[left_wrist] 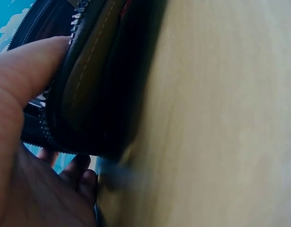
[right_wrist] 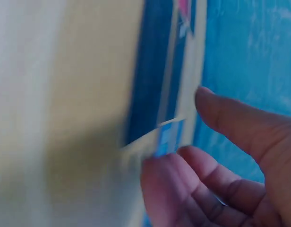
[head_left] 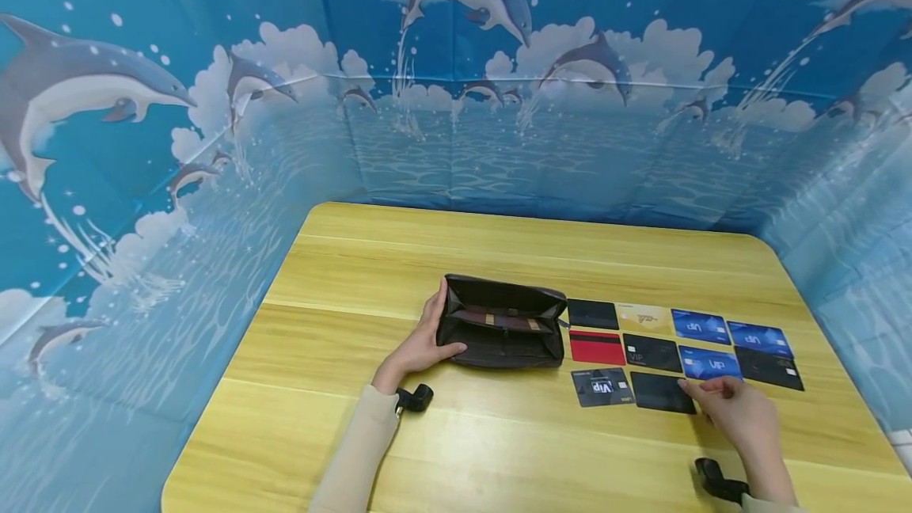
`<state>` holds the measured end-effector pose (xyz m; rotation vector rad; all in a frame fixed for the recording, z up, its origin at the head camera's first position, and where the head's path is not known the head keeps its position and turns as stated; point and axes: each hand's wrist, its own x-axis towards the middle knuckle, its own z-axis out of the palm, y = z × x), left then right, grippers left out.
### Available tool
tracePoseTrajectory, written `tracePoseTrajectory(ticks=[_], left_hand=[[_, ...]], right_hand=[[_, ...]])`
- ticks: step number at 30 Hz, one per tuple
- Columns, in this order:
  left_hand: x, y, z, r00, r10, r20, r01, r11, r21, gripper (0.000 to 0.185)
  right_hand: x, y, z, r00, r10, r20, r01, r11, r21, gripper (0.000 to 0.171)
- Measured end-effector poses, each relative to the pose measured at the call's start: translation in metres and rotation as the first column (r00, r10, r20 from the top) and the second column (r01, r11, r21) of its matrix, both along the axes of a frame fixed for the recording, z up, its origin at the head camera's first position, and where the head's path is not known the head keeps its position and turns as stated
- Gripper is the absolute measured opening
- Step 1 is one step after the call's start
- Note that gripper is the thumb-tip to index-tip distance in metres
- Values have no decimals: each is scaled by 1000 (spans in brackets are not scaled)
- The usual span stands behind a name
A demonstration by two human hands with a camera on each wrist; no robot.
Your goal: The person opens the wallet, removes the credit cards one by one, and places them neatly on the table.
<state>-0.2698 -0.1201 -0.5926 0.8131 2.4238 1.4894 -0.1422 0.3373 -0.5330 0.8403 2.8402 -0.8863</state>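
Note:
My left hand (head_left: 420, 345) grips the left end of a dark zip wallet (head_left: 502, 351), thumb at its near side and fingers behind. The wallet gapes wide, showing inner pockets; its metal zip teeth (left_wrist: 75, 28) show in the left wrist view. At the right, my right hand (head_left: 737, 410) has its fingertips at the right edge of a plain black card (head_left: 659, 392) in the nearest row. In the right wrist view the thumb and fingers (right_wrist: 166, 184) stand apart beside the blurred dark card (right_wrist: 152, 71). Left of this card lies a grey Vip card (head_left: 586, 390).
Beyond lie two more rows of cards: black (head_left: 593, 313), gold (head_left: 644, 318), blue (head_left: 701, 327), red (head_left: 597, 348), black VIP (head_left: 651, 353) and others. They start right beside the wallet. The wooden table (head_left: 285, 386) meets a dolphin-print curtain (head_left: 456, 141) behind.

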Motion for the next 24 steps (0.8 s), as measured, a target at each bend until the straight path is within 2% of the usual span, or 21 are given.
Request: tracePoseTrajectory(ticks=[2, 4, 5, 7, 9, 10, 12, 14, 16, 17, 21, 24], left_hand=[[1, 0, 1, 1000, -1, 1, 1, 1000, 6, 110], [1, 0, 1, 1000, -5, 2, 5, 1000, 14, 110], [1, 0, 1, 1000, -6, 4, 6, 1000, 15, 111], [2, 0, 2, 1000, -8, 28, 8, 1000, 14, 115], [1, 0, 3, 999, -15, 46, 14, 1000, 17, 123], [1, 0, 3, 998, -16, 53, 15, 1000, 16, 128], [0, -1, 4, 998, -18, 65, 17, 1000, 11, 136], [-1, -1, 5, 998, -24, 59, 24, 1000, 12, 139], [-2, -1, 6, 998, -28, 63, 28, 1000, 5, 138], [-2, 0, 7, 998, -31, 63, 31, 999, 7, 137], [-3, 0, 10, 998, -3, 65, 2, 1000, 18, 131], [-3, -2, 13, 996, 58, 62, -61, 996, 61, 123]], right_hand=[[0, -12, 7, 995, 65, -73, -59, 995, 81, 69], [-3, -27, 12, 969, 192, -153, -169, 974, 150, 75], [-5, -35, 13, 943, 272, -189, -243, 956, 165, 80], [-12, -54, 14, 872, 425, -243, -396, 904, 163, 95], [-21, -72, 13, 790, 547, -277, -529, 837, 142, 110], [-27, -80, 13, 757, 587, -287, -577, 807, 128, 116], [-39, -97, 12, 709, 642, -293, -644, 758, 103, 123], [-53, -111, 11, 675, 678, -290, -685, 722, 95, 128], [-65, -122, 12, 655, 704, -275, -714, 695, 80, 131], [-71, -126, 12, 653, 710, -263, -722, 688, 67, 132], [-84, -134, 15, 668, 712, -218, -726, 687, 16, 127], [-89, -133, 17, 668, 706, -234, -721, 692, 28, 110]])
